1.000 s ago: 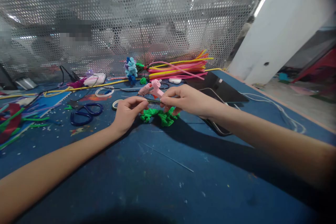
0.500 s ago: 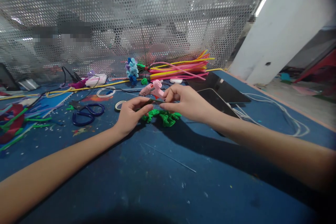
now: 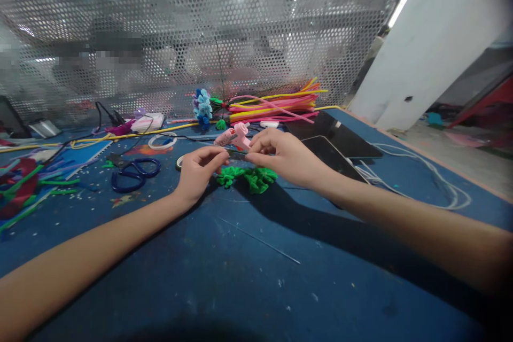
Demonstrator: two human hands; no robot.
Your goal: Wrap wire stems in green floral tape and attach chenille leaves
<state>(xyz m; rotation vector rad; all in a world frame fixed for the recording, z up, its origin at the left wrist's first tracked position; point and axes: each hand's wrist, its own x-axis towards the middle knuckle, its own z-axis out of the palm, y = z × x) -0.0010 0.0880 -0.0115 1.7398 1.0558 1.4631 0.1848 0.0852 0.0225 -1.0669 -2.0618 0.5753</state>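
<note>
Far to the left of the pink glue gun (image 3: 241, 133), the scuffed blue surface (image 3: 240, 288) is crowded: coloured fuzzy sticks (image 3: 60, 191) lie beside and over a blue sheet (image 3: 91, 154). Closer to the gun on that side come the scissors (image 3: 139, 176) with dark blue handles, and behind them a white ring (image 3: 160, 148). A perforated metal screen (image 3: 160, 10) rises behind the gun and spans the back, the room showing dimly through its holes.

Left of the gun and nearer the viewer, the left hand (image 3: 202, 171) has thumb and fingers pinched closed on one end of a thin dark strip (image 3: 237, 153). The strip is held level just in front of the gun, above green fuzzy pieces (image 3: 256, 177). A broad stretch of surface runs from there toward the viewer, bearing a thin rod (image 3: 276, 250).

Right of the gun, the right hand (image 3: 284, 157) pinches the strip's other end, barely open. Behind the gun lies a bundle of pink and yellow sticks (image 3: 276, 107). Farther right are a dark flat panel (image 3: 339, 136) and white cables (image 3: 452, 189); the surface's pale orange edge slants past them, with a white pillar (image 3: 433, 43) beyond.
</note>
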